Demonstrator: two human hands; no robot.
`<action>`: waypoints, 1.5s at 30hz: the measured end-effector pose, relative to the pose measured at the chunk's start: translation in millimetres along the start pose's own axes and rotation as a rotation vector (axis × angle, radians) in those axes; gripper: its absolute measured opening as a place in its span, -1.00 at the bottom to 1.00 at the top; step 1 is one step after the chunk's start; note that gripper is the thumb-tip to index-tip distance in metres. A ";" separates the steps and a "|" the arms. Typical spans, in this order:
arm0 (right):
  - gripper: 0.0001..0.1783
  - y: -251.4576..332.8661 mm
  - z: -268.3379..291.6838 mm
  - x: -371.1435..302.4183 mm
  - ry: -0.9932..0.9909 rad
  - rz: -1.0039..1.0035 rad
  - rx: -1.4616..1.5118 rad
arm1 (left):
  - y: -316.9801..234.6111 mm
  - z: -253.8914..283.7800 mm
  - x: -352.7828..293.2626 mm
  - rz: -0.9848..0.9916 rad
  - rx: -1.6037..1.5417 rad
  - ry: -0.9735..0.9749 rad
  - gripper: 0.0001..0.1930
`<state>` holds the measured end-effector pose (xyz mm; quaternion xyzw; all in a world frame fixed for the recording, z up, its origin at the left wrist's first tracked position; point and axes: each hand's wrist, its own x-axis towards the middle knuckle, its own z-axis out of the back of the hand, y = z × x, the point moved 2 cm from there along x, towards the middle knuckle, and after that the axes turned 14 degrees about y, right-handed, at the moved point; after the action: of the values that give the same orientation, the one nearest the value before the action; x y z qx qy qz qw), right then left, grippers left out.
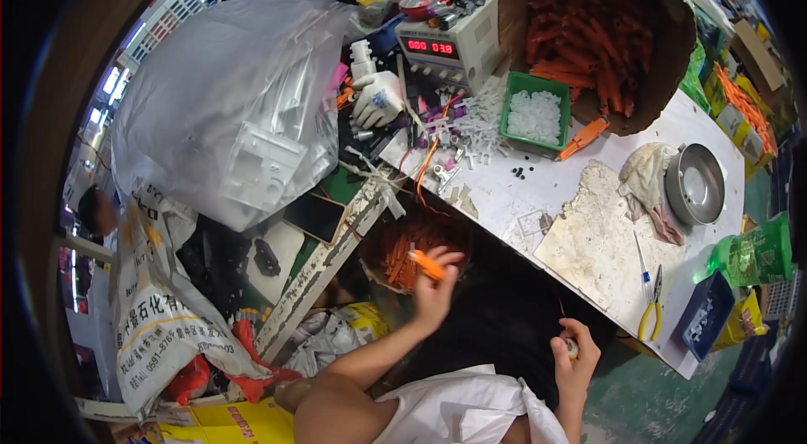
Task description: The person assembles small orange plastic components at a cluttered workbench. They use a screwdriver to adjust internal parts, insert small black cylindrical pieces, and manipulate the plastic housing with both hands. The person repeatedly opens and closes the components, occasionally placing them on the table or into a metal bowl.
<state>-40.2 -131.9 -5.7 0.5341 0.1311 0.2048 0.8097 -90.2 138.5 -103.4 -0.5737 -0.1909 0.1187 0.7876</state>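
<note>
My left hand [435, 297] is closed on a small orange plastic piece [426, 265], held between thumb and fingers. Just beyond it, below the bench edge, a container holds many similar orange parts [397, 263]. Over my lap my right hand [575, 360] has its fingers curled round a small rounded thing [572, 348], pale at its visible end; its kind is mostly hidden by the fingers. A thin dark tip sticks up near that hand. The two hands are apart.
On the white bench [513, 192] stand a power supply [450, 45], a green tray of translucent pieces [535, 112], a carton of orange parts [588, 41], a metal bowl [695, 184], pliers [651, 310] and a screwdriver [642, 259]. Leftward lies a large plastic bag [227, 99].
</note>
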 end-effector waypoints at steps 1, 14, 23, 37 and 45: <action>-0.70 -5.1 5.0 -0.4 -0.010 -0.010 0.002 | 26.5 17.2 0.3 0.075 0.028 -0.025 -0.53; -0.82 11.7 16.9 10.1 -0.101 0.077 -0.072 | -71.1 -3.3 102.1 -0.779 0.446 -0.143 -0.38; -0.77 18.8 20.4 1.0 -0.179 0.119 -0.139 | -121.7 -173.1 281.6 -0.676 1.423 0.179 -0.63; -0.55 18.0 103.5 34.6 -0.343 0.260 -0.805 | -246.7 -150.9 132.9 -1.256 0.932 1.102 -0.76; -0.63 11.4 86.9 38.0 -0.322 0.250 -0.898 | -262.2 -151.6 131.1 -1.355 1.030 1.182 -0.92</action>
<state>28.6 -180.5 39.4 0.1687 -0.1620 0.2514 0.9392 85.5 -20.6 126.2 0.0936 0.0173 -0.5826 0.8072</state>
